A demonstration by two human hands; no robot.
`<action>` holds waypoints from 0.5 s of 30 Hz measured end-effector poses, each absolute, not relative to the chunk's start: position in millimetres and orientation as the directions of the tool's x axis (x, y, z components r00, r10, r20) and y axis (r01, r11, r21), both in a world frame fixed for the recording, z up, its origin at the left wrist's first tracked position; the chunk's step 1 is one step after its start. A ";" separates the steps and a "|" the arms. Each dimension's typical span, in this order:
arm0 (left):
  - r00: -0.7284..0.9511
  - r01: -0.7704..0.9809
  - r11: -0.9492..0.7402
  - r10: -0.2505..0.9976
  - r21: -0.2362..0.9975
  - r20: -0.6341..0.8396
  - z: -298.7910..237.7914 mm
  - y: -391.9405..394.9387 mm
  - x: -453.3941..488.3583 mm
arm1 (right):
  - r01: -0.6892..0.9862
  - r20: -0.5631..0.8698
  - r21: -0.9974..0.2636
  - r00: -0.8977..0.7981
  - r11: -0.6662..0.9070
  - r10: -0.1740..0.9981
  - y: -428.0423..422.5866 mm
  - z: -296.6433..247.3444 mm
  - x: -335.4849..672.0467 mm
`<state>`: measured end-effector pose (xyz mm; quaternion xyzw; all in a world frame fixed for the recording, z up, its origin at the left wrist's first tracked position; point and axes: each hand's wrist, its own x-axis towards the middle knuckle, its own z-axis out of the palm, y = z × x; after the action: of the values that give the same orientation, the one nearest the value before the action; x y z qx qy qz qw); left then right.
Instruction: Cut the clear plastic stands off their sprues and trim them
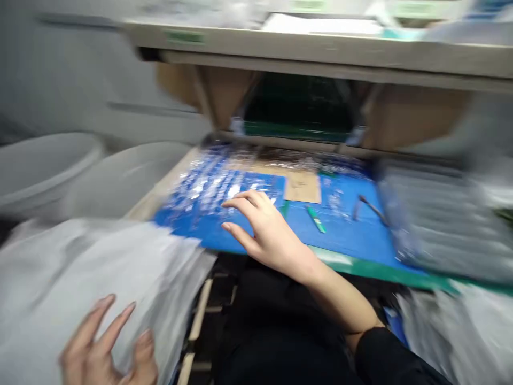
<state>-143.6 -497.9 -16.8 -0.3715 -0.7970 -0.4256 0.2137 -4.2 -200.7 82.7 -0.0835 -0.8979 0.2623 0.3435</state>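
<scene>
White, thin and wrinkled sheet material (128, 251), which looks like plastic, lies in a wide soft pile to the left of the blue-topped table (344, 238). Its upper face is pale, with some greyish shadows, and along its right edge several layers hang down in grey folds. The left hand (102, 361) is over this pile, partly cut by the lower border of the view, with its fingers spread and slightly bent; I cannot tell whether it touches the material.

The right hand (268, 230) is over the table, its fingers gently curved and its thumb kept apart from them. Nearest to it is clear, glossy plastic packaging (208, 187), which covers the left part of the table and gives bright white reflections in rows. Beyond this hand, to the right, lies a flat tan piece of cardboard or paper (303, 188); just in front of it, a slim green tool (316, 219) rests aslant. Motion blur hides the finer details.
</scene>
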 end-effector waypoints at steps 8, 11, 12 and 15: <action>0.108 0.581 -0.399 0.902 0.710 0.418 -54.0 -163.7 70.0 | 0.956 0.439 -0.274 0.024 0.109 0.898 -92.9 70.7 262.3; 0.323 0.506 -0.414 0.904 0.757 0.278 -70.2 -105.2 166.5 | 0.964 0.269 -0.201 0.227 -0.176 0.936 -82.8 35.2 312.9; 0.380 0.495 -0.409 0.895 0.767 0.231 -78.0 -94.5 194.8 | 0.957 0.231 -0.193 0.257 -0.215 0.938 -82.2 21.0 324.9; 0.405 0.483 -0.365 0.899 0.796 0.167 -102.7 -79.6 257.9 | 0.957 0.143 -0.146 0.271 -0.251 0.952 -82.4 -15.5 354.3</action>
<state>257.9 -79.6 -102.7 -0.7668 -0.4507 -0.3074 -0.3382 354.3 -82.4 -15.5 -0.7906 -0.6036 -0.0128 0.1019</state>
